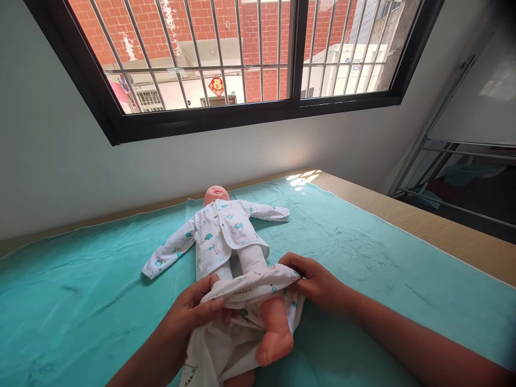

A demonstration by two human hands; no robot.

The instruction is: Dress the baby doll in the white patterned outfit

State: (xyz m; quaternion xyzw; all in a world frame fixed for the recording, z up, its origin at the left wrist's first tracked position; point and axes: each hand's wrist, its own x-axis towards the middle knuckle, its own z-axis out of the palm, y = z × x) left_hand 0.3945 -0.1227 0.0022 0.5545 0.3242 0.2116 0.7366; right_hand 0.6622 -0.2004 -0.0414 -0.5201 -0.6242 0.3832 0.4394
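Hands gripping white printed baby trousers (pixel 237 293) on a pink plastic baby doll (pixel 226 234).
Closed on the waistband, the left hand (pixel 193 317) and right hand (pixel 318 282) hold it at the thighs; the doll lies face up on a teal towel (pixel 363 252) over what seems a wooden bench (pixel 443 231).

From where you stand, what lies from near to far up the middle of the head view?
Doll's bare foot, bunched trousers in the left hand and right hand, printed shirt, doll's head, wall, barred window.
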